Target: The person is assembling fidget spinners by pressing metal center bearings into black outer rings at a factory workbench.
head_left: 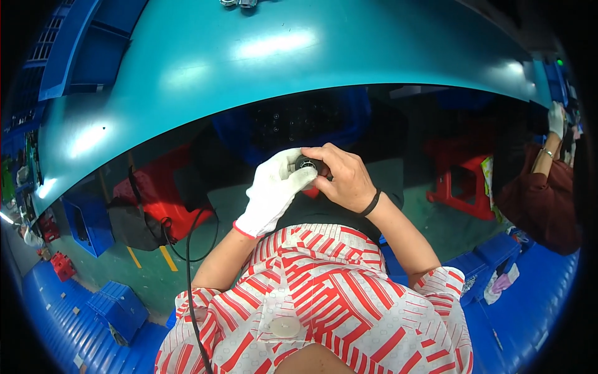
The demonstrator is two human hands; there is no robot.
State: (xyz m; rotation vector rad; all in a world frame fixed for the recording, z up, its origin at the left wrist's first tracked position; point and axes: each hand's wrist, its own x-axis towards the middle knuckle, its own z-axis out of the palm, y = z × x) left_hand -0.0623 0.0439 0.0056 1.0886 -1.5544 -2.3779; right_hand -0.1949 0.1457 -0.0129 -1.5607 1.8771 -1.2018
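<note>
My left hand (272, 189), in a white glove with a red cuff edge, is closed on a small black round part (306, 162). A light ring or spring-like shape shows at the part's middle, too small to name. From the other side my bare right hand (346, 177), with a black band at the wrist, pinches the same part between thumb and fingers. Both hands meet over my lap, just short of the table's near edge. Below the table edge, a blue bin (240, 137) holds several small dark pieces in shadow.
A teal table (205, 75) curves across the far side, with small metal parts (240, 3) at its back. Blue crates (75, 53) stand at the left. Red stools (458, 177) flank me. A black cable (189, 280) hangs over my left side. Another person (545, 187) works at the right.
</note>
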